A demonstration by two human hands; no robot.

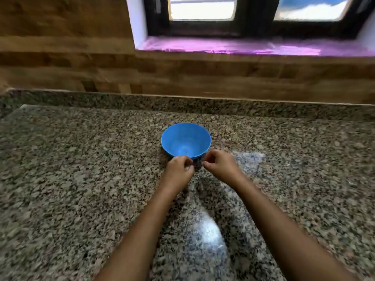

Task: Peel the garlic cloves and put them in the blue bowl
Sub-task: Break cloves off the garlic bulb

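Observation:
A blue bowl (185,138) stands upright on the speckled granite counter (81,169), and its inside looks empty. My left hand (179,169) is just in front of the bowl's near rim, fingers curled; a small pale bit shows at its fingertips, perhaps a garlic clove, too blurred to be sure. My right hand (220,165) is beside it to the right, fingers pinched together, a small gap apart from the left hand. What the right fingers hold is too small to make out. No loose garlic cloves show on the counter.
A low granite upstand (182,102) and a brown tiled wall (81,63) close the back of the counter. A window sill (243,46) with a purple sheen lies above at the right. Bright glare patches sit on the counter near my forearms.

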